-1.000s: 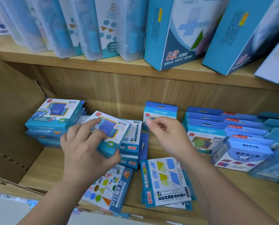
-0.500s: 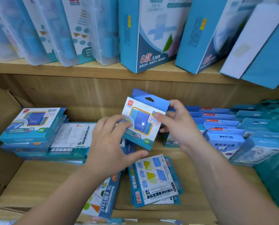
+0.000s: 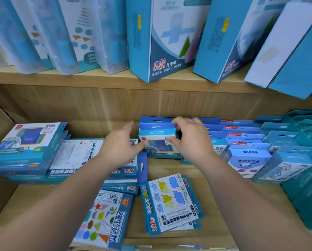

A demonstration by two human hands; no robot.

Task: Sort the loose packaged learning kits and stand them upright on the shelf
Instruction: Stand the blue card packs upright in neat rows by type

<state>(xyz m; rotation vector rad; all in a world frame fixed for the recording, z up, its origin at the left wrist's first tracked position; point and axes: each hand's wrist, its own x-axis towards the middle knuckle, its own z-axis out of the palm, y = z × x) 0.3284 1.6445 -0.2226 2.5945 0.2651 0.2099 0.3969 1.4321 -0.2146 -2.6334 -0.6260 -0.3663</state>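
The right hand (image 3: 191, 140) pinches a small blue kit box (image 3: 159, 142) standing upright at the back of the lower shelf (image 3: 215, 205), just in front of another upright box (image 3: 156, 119). The left hand (image 3: 120, 147) is spread wide, its thumb touching the box's left edge. A flat stack (image 3: 27, 142) lies left, rows of upright boxes (image 3: 249, 153) crowd the right, and loose flat packs (image 3: 169, 201) lie in front.

Two bare forearms, grips (image 3: 121, 144) (image 3: 191, 140) ungloved

Likely a shop, stocked shelf (image 3: 115, 78), packaged kits (image 3: 171, 203)
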